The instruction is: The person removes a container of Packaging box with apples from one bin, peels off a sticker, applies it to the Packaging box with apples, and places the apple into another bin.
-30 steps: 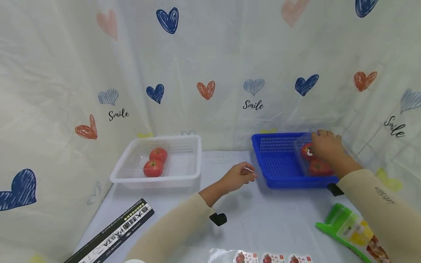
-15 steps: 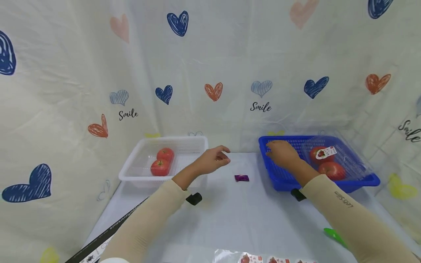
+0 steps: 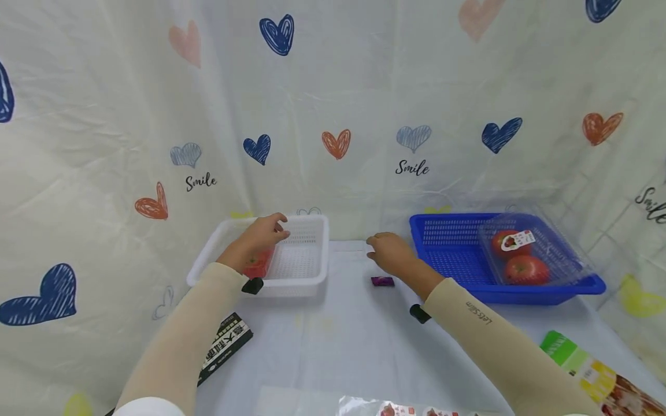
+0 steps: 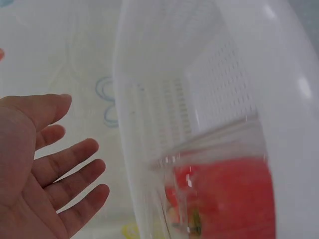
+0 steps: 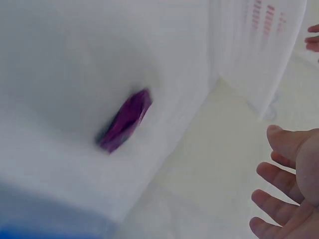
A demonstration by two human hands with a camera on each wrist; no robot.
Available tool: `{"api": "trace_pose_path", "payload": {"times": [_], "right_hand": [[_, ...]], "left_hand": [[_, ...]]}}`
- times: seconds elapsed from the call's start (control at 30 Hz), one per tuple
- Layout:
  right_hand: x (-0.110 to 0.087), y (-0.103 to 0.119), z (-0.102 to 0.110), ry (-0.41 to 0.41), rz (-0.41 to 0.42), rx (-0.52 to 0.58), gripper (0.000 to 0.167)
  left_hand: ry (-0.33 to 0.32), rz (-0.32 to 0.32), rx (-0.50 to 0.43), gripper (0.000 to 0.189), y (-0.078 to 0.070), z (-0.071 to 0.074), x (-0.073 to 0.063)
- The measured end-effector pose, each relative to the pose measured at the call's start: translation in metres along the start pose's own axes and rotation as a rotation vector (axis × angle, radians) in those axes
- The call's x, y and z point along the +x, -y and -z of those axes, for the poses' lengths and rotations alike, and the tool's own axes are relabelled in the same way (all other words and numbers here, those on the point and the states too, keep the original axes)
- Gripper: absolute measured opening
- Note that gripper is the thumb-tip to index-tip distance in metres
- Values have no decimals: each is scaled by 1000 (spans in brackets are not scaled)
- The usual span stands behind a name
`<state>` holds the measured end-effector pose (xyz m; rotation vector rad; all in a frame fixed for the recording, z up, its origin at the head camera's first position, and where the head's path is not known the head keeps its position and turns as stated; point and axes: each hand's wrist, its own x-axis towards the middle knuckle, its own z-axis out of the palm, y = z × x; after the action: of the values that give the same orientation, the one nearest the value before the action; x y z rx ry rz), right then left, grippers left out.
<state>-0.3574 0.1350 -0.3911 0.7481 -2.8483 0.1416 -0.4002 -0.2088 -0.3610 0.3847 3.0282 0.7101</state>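
Note:
My left hand [image 3: 259, 238] hovers over the white basket [image 3: 307, 282], its fingers spread and holding nothing. Below it, partly hidden by the hand and wrist, red fruit [image 4: 224, 199] lies under clear plastic in that basket. My right hand [image 3: 392, 254] hangs in the air between the two baskets, fingers relaxed and nothing in them. On the table just below that hand lies a small purple packet [image 3: 382, 281]. In the blue basket [image 3: 447, 277] to the right, a clear plastic box [image 3: 559, 260] holds two red apples [image 3: 526, 270], with a label sticker [image 3: 517, 240] on it.
A black pasta box [image 3: 226, 344] lies at the left, partly under my left forearm. At the right is a green and yellow bag [image 3: 598, 370]. A strip of stickers [image 3: 395, 409] lies at the front edge. A heart-patterned curtain [image 3: 338, 86] hangs behind.
My right hand has left the clear box in the blue basket and moved left. My left hand has moved left over the white basket, and the purple packet is now uncovered.

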Motion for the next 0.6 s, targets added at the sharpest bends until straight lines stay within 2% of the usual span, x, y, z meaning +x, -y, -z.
{"api": "trace_pose_path", "payload": {"times": [0.13,0.33,0.43,0.53,0.6], "right_hand": [[13,33,-9,4,20,59,36],[24,89,-20,-60,102,157,34],[27,110,-24,-105,152,154,25],[31,126,-29,-135,218,94,20],[35,136,-31,-119,241,78,22]], "left_hand": [[-12,113,-17,50,32,15,-10],[-74,234,65,60,84,41,-33],[-54,289,66,70,98,48,-38],[-7,352,-15,80,104,49,-38],[5,372,-56,83,107,48,-37]]}}
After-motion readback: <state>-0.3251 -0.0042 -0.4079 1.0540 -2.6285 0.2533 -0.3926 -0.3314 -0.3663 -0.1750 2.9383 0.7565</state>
